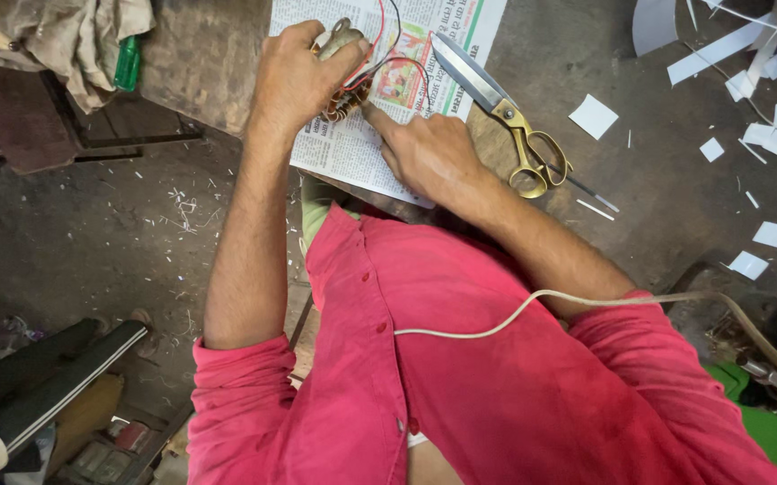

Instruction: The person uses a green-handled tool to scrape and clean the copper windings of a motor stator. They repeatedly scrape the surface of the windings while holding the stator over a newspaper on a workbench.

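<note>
Together, two hands, left (294,76) gripping, right (424,153) fingering, work one copper coil (343,103) beside one scissors (505,117).

Copper-wound coil (345,101), small and round with a grey metal part on top, sat upright on the newspaper, clamped under the left fingers (339,49). Red and black wires (386,56) ran off it, looping just beyond the right fingers (377,117), which touched its lower edge.

Brass-handled scissors (505,117) on newspaper (352,148), white paper scraps (593,116) nearby.
</note>
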